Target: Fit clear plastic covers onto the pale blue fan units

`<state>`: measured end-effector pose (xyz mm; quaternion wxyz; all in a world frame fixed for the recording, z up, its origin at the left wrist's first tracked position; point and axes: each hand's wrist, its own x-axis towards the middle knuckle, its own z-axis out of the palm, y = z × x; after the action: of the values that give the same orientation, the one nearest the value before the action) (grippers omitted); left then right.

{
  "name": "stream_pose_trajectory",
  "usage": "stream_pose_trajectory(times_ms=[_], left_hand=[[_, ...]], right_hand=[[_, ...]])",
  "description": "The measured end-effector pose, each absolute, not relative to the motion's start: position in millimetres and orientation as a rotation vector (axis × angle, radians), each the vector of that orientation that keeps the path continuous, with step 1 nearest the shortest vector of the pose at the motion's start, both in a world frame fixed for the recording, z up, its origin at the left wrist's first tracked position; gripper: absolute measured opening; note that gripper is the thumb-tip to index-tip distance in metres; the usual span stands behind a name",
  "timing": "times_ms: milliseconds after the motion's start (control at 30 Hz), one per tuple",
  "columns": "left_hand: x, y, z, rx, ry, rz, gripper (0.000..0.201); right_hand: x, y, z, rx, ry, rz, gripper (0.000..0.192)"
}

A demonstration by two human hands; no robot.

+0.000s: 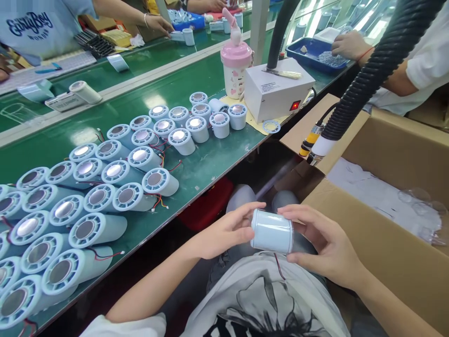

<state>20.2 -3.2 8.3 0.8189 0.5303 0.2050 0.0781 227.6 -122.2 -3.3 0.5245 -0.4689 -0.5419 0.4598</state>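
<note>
Both hands hold one pale blue cylinder over the lap, near the table's edge.

The left hand (224, 231) and right hand (322, 245) each curl partly closed around an end of the cylinder (271, 231), which lies sideways, smooth and glossy, with a thin red wire (279, 267) hanging beneath. Left, rows of similar cylinders (87, 196) lie on the green table (206, 168); right, an open cardboard box (389, 262).

1. The cylinder (271, 231) between the left hand (224, 231) and right hand (328, 248) was pale blue.
2. Left of both hands, the table (196, 173) was green.
3. Beyond them stood a pink-lidded bottle (235, 65).
</note>
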Motion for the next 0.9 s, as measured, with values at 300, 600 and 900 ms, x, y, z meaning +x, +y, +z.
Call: stream_pose_trajectory(times_ms=[300,600,900], left_hand=[[25.3,-10.3,18.0,1.394,0.497,0.31,0.066],[21.0,-5.9,14.8,1.313,0.489,0.269,0.077],[22.9,-5.9,14.5,1.214,0.513,0.337,0.067]], right_hand=[[231.2,-117.3,-0.2,-1.22,-1.148,1.354,0.067],[224.3,-116.1,-3.7,-1.248,-1.438,0.927,0.054],[308.7,-104.8,-19.3,-1.548,-1.231,0.538,0.023]])
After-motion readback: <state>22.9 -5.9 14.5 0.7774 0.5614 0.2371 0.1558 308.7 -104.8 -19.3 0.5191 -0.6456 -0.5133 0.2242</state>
